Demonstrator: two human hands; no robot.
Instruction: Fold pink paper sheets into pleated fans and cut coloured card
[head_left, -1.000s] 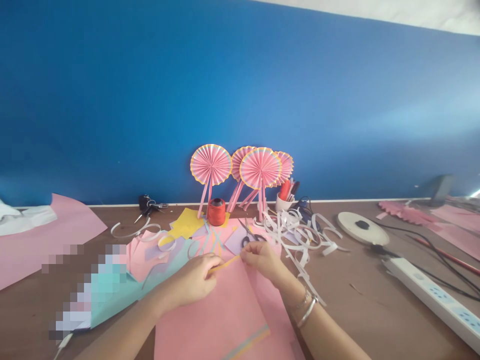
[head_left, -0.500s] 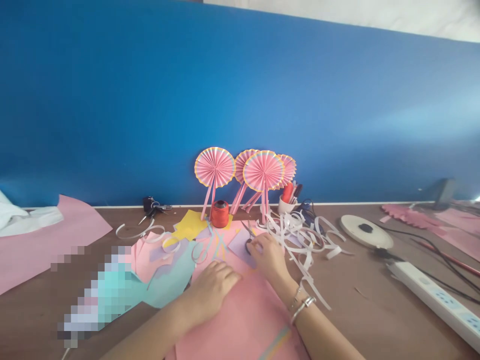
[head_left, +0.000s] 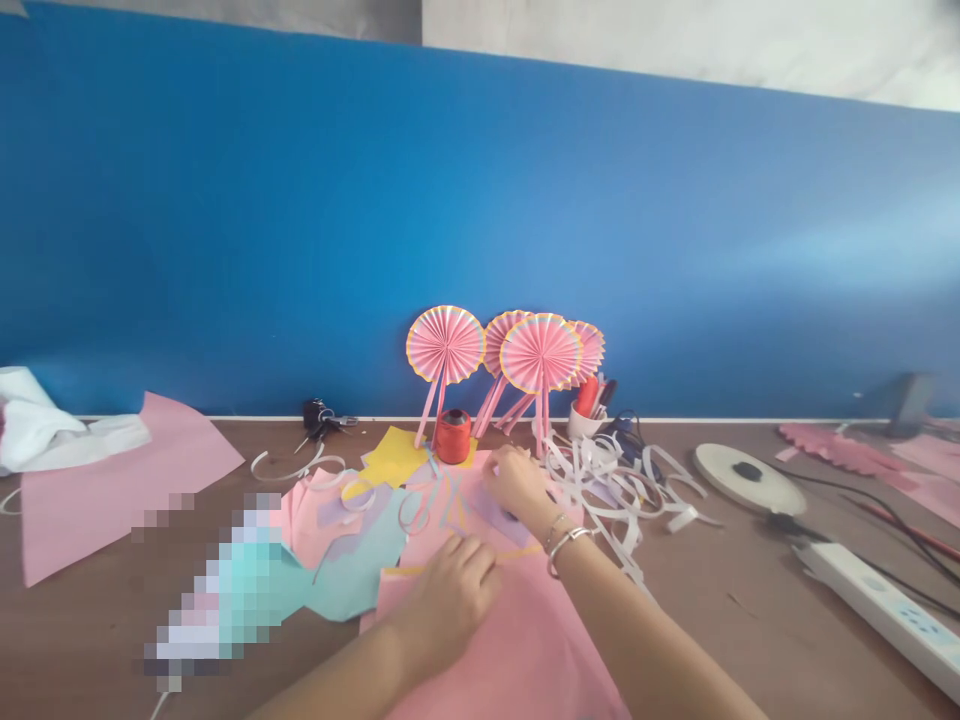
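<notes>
My left hand (head_left: 450,600) lies flat on a large pink paper sheet (head_left: 517,645), fingers apart. A thin yellow paper strip (head_left: 480,558) runs across the sheet just beyond those fingers. My right hand (head_left: 519,487) is curled over a lilac paper piece (head_left: 495,510), wearing silver bangles, and a dark bit shows beneath it. It hides most of the scissors there. Teal paper (head_left: 360,570) lies left of the sheet, partly covered by a pixelated patch (head_left: 225,590).
Pink paper fans (head_left: 445,345) on sticks lean against the blue wall behind a red thread spool (head_left: 454,437). White paper strips (head_left: 615,485) curl to the right. Beyond them lie a white disc (head_left: 739,480) and a power strip (head_left: 877,610).
My right hand has moved left over the scissors handles and lilac paper. My left hand has slid forward along the pink sheet. The view has tilted slightly upward.
</notes>
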